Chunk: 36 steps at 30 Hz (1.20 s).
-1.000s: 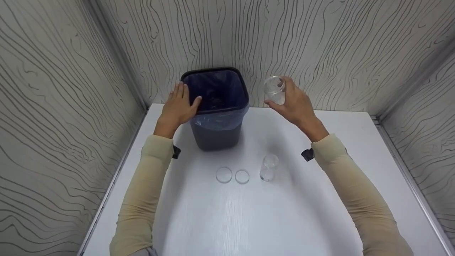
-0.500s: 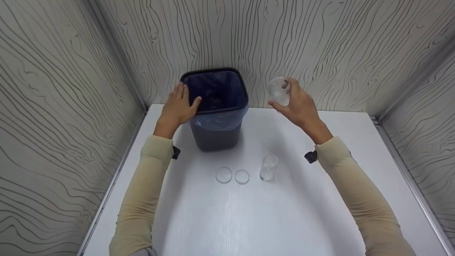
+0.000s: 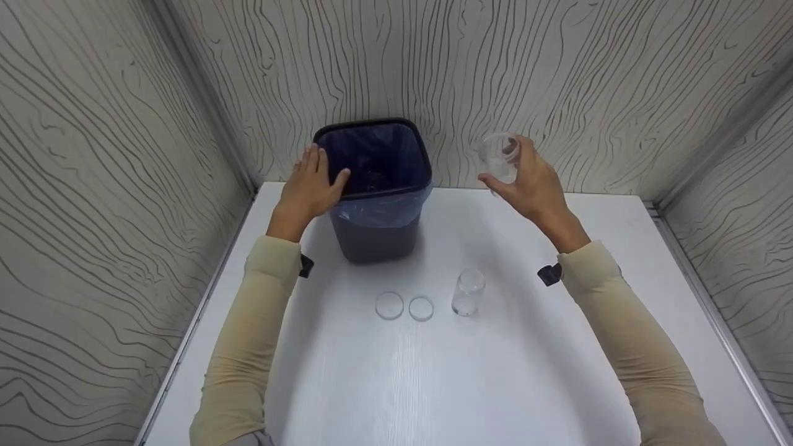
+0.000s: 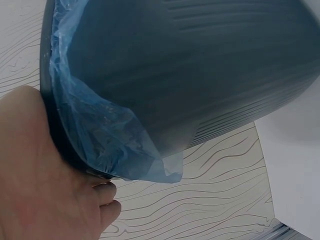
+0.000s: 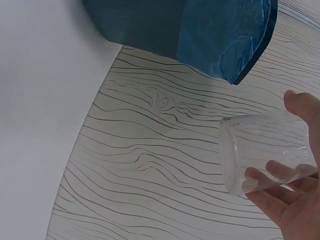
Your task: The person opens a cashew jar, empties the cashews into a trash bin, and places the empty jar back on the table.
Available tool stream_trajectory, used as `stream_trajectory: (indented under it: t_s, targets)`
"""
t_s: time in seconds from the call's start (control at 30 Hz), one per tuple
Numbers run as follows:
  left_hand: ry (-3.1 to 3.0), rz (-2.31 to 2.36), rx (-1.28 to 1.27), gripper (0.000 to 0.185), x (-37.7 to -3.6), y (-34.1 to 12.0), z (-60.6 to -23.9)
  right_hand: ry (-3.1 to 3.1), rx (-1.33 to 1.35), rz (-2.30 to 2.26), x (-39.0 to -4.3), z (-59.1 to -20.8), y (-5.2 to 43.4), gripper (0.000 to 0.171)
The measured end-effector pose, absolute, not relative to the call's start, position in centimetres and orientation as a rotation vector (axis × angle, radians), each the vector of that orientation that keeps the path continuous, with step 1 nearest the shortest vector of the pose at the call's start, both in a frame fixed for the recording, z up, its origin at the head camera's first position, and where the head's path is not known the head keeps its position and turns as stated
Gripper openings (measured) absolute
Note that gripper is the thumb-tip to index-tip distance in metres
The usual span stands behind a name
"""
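My left hand [image 3: 306,192] rests on the left side of the bin [image 3: 376,238]; its fingers look straight along the rim and its thumb is spread over the near edge. In the left wrist view the palm [image 4: 45,170] lies against the bin's dark rim, with two fingertips showing past it. Right of the bin, my right hand [image 3: 533,189] holds a clear jar [image 3: 497,155] in the air, thumb on one side and fingers on the other. In the right wrist view the see-through jar [image 5: 265,145] shows nothing I can make out inside.
On the white table [image 3: 396,384] stands a tall clear container [image 3: 468,294], right of two clear round lid-like discs, the larger disc [image 3: 389,306] and the smaller disc [image 3: 421,308]. A blue bag [image 3: 381,210] lines the bin. A patterned wall [image 3: 458,74] rises behind.
My right hand has moved right, away from the bin, with the jar still in its grip, and the jar has turned slightly. The left hand has stayed on the rim.
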<state>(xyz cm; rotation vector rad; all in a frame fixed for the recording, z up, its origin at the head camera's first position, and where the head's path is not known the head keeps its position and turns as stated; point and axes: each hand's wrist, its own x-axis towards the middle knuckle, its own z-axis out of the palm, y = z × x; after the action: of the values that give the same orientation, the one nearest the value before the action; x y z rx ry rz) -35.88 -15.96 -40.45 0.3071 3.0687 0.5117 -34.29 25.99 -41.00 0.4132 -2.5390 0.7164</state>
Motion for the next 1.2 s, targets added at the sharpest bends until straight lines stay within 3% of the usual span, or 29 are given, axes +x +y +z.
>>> stream_trajectory:
  t_s: [1.2]
  targets:
    - [3.047,0.527,0.302,0.085,-35.9,-16.0,-40.4,-2.588,0.213,0.871,-32.3,-42.3,29.5,0.092]
